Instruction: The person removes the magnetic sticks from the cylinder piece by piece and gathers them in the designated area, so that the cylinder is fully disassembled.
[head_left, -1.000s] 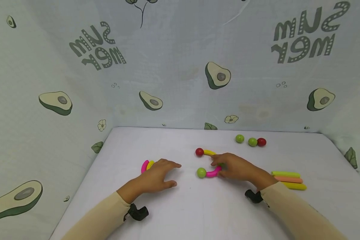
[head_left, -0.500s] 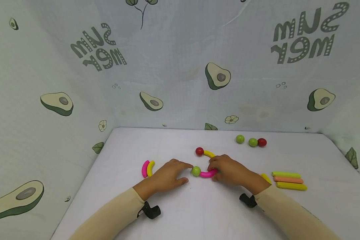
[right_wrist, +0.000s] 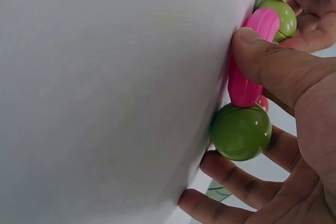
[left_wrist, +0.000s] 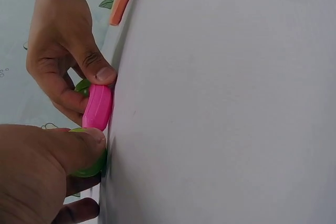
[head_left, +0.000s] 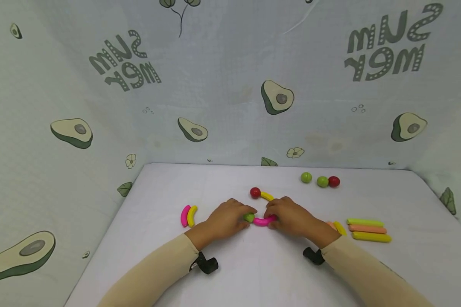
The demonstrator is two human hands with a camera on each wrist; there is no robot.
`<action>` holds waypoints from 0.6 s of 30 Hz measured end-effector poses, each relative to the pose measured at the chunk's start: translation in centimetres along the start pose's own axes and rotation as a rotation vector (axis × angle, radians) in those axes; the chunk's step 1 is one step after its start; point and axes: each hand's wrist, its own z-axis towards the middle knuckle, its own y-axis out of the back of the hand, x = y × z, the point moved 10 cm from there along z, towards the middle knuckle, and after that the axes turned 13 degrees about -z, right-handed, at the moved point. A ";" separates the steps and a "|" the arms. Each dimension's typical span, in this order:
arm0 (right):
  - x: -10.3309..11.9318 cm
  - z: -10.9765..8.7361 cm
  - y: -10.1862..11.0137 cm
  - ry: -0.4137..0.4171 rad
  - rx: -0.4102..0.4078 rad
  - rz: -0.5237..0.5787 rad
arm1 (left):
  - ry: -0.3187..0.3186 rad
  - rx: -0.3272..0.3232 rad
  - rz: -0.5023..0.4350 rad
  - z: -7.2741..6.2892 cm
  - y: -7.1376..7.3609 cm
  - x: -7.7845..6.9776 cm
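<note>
A pink curved stick [head_left: 264, 221] lies on the white table with a green ball [head_left: 249, 217] at its left end. My left hand [head_left: 226, 218] holds that ball between thumb and fingers. My right hand [head_left: 292, 216] pinches the stick near its right end. In the right wrist view, a second green ball [right_wrist: 241, 132] touches the stick's other end, under my right hand; the head view hides it. Just behind the hands, a red ball [head_left: 255, 192] joins a yellow curved stick [head_left: 266, 196], whose right end is hidden by my right hand.
Pink [head_left: 185, 216] and yellow [head_left: 192, 216] curved sticks lie on the left. On the right are straight yellow-green [head_left: 365, 222], orange [head_left: 368, 229] and yellow [head_left: 371, 237] sticks, beside another yellow curved stick [head_left: 339, 228]. Green balls [head_left: 306, 177] and a red ball [head_left: 334, 181] sit at the back.
My left hand has moved right from beside the left sticks and taken hold of the green ball. My right hand has shifted slightly left, bringing the pink curved stick and its ball along.
</note>
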 end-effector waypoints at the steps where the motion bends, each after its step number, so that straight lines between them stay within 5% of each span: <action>1: -0.1 0.0 0.0 -0.007 -0.001 -0.002 | 0.012 -0.002 -0.001 0.1 0.0 0.0; 18: -0.1 0.1 0.1 -0.011 0.011 0.003 | 0.059 -0.017 -0.123 0.2 0.3 0.9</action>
